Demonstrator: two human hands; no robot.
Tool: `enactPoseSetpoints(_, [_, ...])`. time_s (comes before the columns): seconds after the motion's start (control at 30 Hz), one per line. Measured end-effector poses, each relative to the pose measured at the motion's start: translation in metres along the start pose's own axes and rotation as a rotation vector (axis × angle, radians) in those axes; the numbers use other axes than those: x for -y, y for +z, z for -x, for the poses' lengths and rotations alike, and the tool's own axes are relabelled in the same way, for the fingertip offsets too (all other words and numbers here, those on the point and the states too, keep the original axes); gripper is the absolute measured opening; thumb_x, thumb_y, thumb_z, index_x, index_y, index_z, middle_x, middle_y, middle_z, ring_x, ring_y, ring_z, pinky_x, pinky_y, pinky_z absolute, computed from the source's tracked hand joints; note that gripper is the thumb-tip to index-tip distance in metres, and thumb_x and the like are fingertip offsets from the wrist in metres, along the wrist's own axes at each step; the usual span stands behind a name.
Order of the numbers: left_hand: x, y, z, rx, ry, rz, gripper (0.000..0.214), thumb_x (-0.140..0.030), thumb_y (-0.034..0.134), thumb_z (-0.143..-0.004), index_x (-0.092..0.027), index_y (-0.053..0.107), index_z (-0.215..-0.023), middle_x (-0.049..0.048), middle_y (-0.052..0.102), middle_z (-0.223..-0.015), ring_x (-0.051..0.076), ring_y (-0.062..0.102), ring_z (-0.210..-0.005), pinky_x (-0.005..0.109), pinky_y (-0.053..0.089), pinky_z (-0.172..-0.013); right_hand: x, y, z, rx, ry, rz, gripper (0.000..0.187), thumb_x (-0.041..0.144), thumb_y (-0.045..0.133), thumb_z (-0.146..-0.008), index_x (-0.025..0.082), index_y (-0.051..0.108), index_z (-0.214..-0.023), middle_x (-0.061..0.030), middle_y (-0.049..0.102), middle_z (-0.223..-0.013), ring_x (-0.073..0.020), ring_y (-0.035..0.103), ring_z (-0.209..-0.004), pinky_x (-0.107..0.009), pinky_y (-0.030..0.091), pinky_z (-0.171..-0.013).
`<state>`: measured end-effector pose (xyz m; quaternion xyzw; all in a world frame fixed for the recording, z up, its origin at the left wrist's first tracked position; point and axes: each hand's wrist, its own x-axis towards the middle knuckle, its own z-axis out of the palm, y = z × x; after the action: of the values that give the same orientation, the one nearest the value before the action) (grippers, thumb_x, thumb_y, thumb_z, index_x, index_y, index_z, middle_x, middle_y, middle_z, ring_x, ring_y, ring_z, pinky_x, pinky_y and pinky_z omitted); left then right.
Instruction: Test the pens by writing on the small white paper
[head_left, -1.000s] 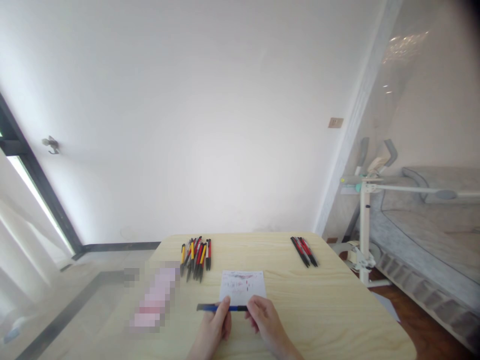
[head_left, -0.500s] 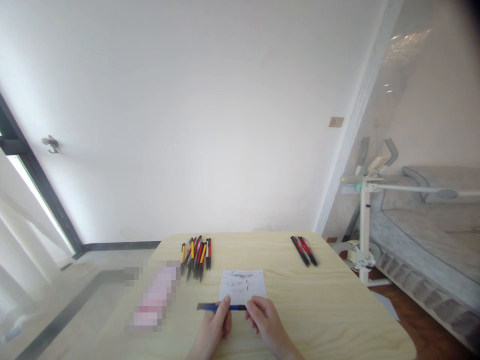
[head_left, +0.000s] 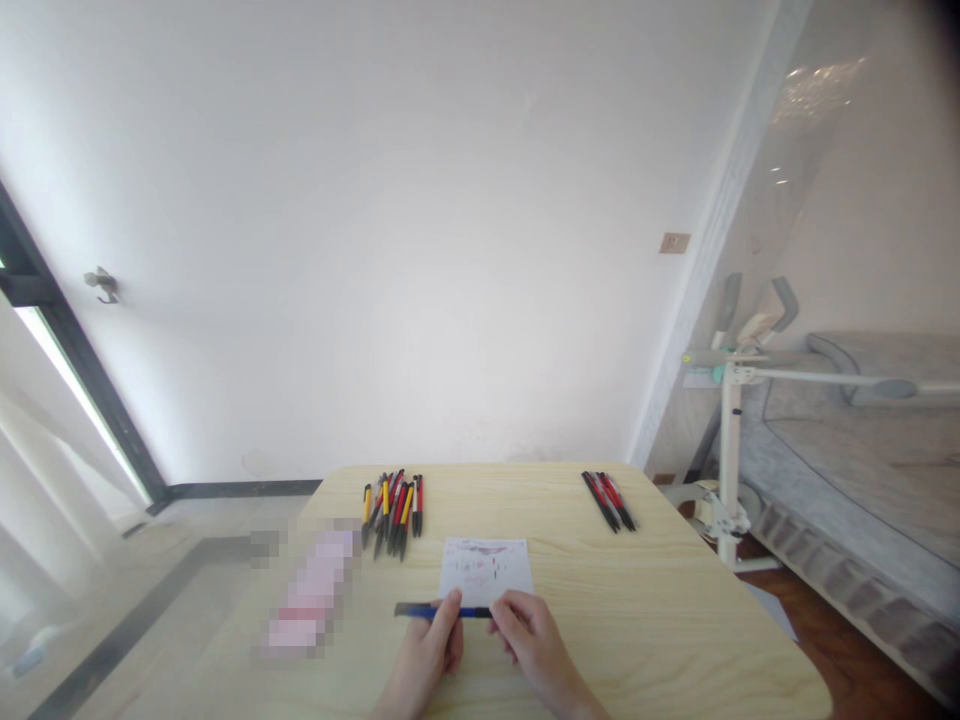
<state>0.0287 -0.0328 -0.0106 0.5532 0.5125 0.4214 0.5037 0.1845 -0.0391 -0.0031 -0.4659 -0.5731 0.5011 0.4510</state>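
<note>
A blue and black pen (head_left: 474, 612) lies crosswise between my hands, just over the near edge of a white paper sheet (head_left: 484, 565) with red and dark marks. My left hand (head_left: 435, 640) is closed around the pen's middle, thumb on top. At the pen's right end, the fingers of my right hand (head_left: 529, 630) pinch the black tip. Beyond the paper to the left is a loose pile of yellow, red and black pens (head_left: 393, 515). A smaller group of red and black pens (head_left: 608, 501) lies at the far right of the table.
The pale wooden table (head_left: 637, 620) has rounded corners and stands near a white wall (head_left: 450, 250). A pixelated pink patch (head_left: 311, 590) covers its left side. To the right are a white-framed exercise machine (head_left: 729, 450) and a grey sofa (head_left: 862, 450).
</note>
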Motion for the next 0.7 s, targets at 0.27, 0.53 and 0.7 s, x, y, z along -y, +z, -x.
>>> enactPoseSetpoints(0.27, [-0.0028,-0.0003,-0.0001,-0.011,0.0,0.0,0.059,-0.06,0.031,-0.079,-0.022,0.035,-0.034,-0.0043,0.032,-0.031,0.011,0.037,-0.035,0.024,0.033,-0.045,-0.0008,-0.0001,-0.0001,-0.007,-0.004,0.002,0.042,0.054,0.048,-0.077,0.014,0.054,-0.062,0.0058,0.04,-0.047,-0.0066,0.037,-0.041,-0.018,0.028,-0.04])
enactPoseSetpoints(0.53, [-0.0034,-0.0004,0.0015,-0.012,0.016,-0.006,0.058,-0.058,0.031,-0.08,-0.023,0.035,-0.034,-0.0042,0.032,-0.031,0.011,0.038,-0.036,0.025,0.034,-0.048,0.0,-0.0012,0.001,0.016,-0.051,-0.011,0.035,0.047,0.049,-0.08,0.014,0.056,-0.068,0.0052,0.04,-0.05,-0.0074,0.038,-0.044,-0.018,0.028,-0.041])
enactPoseSetpoints(0.7, [-0.0025,0.0002,0.0009,-0.025,-0.002,0.003,0.058,-0.06,0.033,-0.078,-0.022,0.036,-0.035,-0.0043,0.033,-0.031,0.011,0.038,-0.035,0.024,0.033,-0.047,-0.0013,-0.0012,0.0001,0.007,-0.09,-0.004,0.029,0.041,0.052,-0.08,0.014,0.056,-0.069,0.0047,0.041,-0.051,-0.0079,0.039,-0.045,-0.018,0.029,-0.042])
